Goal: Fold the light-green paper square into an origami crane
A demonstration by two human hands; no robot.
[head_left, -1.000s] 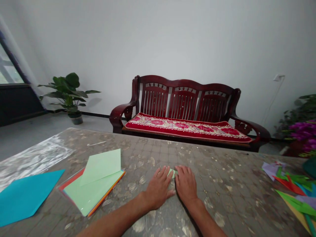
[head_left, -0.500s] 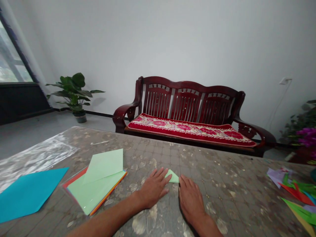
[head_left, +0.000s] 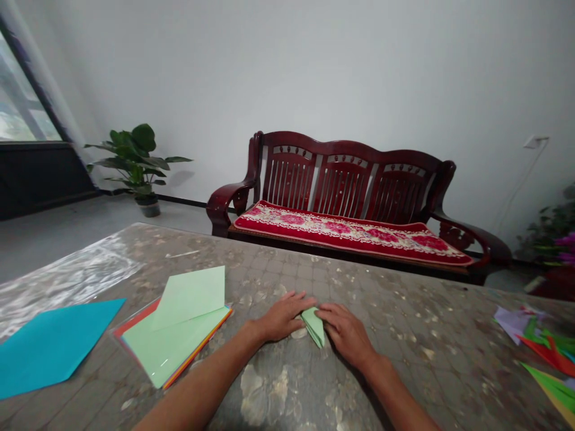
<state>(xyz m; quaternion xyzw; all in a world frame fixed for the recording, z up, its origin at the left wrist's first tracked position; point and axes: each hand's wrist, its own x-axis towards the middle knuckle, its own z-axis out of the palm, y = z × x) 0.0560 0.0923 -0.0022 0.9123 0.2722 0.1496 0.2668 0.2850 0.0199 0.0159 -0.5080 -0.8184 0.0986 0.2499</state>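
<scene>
The left hand, fingers extended, and right hand, fingers curved, contact opposite sides of the folded paper on the table, short of the far edge; grip closure cannot be determined. The stack lies toward the left edge. The sofa stands beyond the far edge.

A paper lay on the counter between the left hand and right hand, a stack to its left, a sheet farther left, a pile far right; behind stood a bench, a plant leftward
</scene>
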